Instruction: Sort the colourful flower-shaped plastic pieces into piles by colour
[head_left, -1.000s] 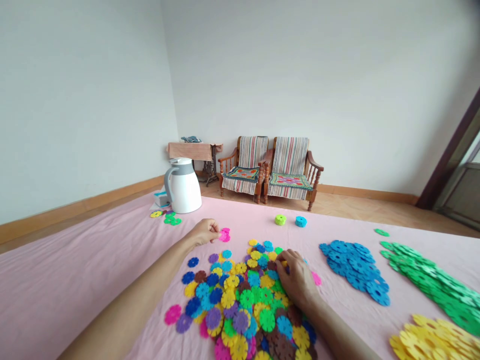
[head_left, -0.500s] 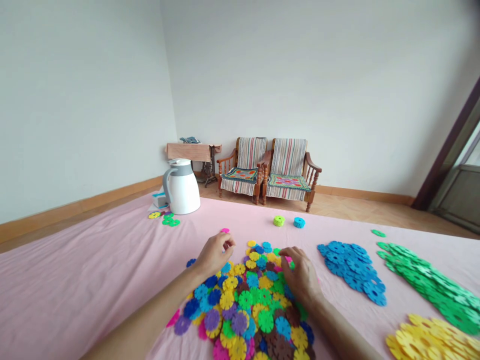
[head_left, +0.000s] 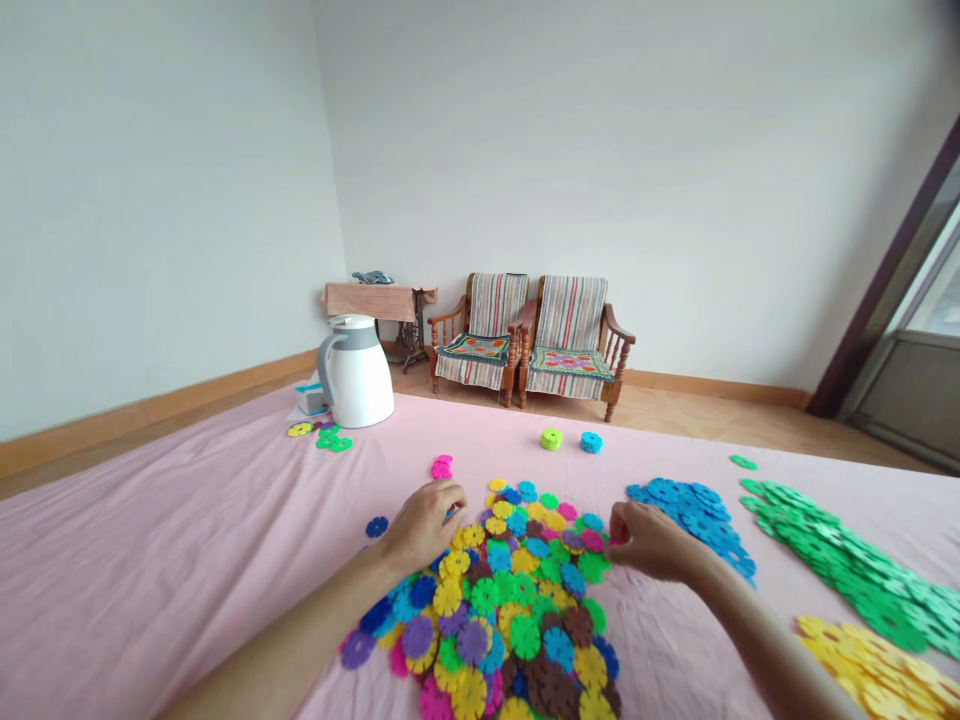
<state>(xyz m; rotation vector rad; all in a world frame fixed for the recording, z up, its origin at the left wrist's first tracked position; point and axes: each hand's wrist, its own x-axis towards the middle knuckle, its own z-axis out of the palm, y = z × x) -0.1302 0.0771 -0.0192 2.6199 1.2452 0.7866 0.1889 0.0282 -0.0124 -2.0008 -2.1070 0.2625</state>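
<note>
A pile of mixed flower-shaped plastic discs (head_left: 517, 590) lies in front of me on the pink cloth. My left hand (head_left: 426, 522) rests over the pile's upper left edge with its fingers curled inward; whatever the fingertips hold, if anything, is hidden. Just beyond it sit a few pink discs (head_left: 442, 467). At the pile's right edge my right hand (head_left: 649, 540) is closed in a pinch, with a bit of a pink disc (head_left: 615, 543) showing at its fingertips. A group of blue discs (head_left: 694, 515) lies directly behind that hand.
Green discs (head_left: 855, 560) and yellow discs (head_left: 877, 665) are grouped at the right. Farther back stand a lime stack (head_left: 551, 440) and a blue stack (head_left: 591, 443). A white jug (head_left: 361, 380) is at the back left beside a few loose discs (head_left: 334, 439). Two armchairs stand beyond.
My right hand has moved right from the pile's top to its right edge and closed into a pinch. My left hand has drawn slightly back, uncovering more pink discs. The view has shifted a little.
</note>
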